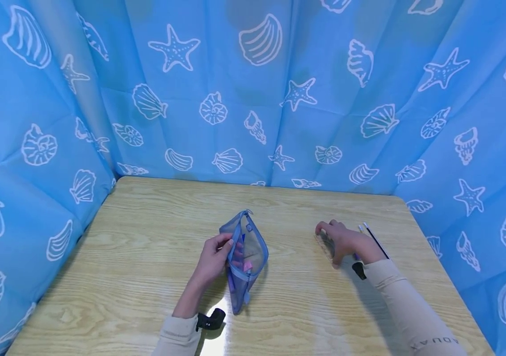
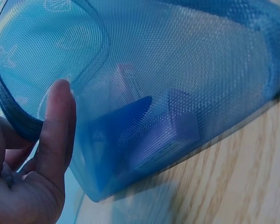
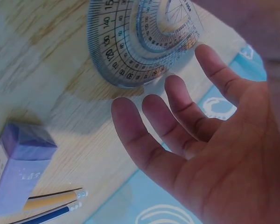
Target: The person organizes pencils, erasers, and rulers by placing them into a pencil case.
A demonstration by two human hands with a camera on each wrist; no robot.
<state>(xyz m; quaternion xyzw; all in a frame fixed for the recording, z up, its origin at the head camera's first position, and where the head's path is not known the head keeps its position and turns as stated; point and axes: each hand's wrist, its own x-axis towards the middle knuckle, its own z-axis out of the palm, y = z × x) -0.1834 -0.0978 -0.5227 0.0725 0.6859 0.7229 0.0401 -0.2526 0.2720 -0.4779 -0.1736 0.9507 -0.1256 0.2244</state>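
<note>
In the head view my left hand (image 1: 214, 254) pinches one side of a blue mesh zipper pouch (image 1: 259, 244), which stands with its mouth spread wide. Through the mesh, the left wrist view shows a dark blue piece (image 2: 126, 116) and a purple box (image 2: 170, 133); something pink (image 1: 247, 266) also lies inside. Over at the right, my right hand (image 1: 346, 242) spans a clear protractor (image 3: 113, 46) low over the table. Its fingers are spread and gently bent, fingertips right at the protractor's curved edge; the thumb's tip is out of the right wrist view.
Beside the right hand lie a purple box (image 3: 25, 163), a yellow pencil (image 3: 53, 199) and a dark blue pencil (image 3: 46, 215). The wooden table (image 1: 155, 222) is enclosed at the back and sides by a blue shell-print curtain (image 1: 235, 123).
</note>
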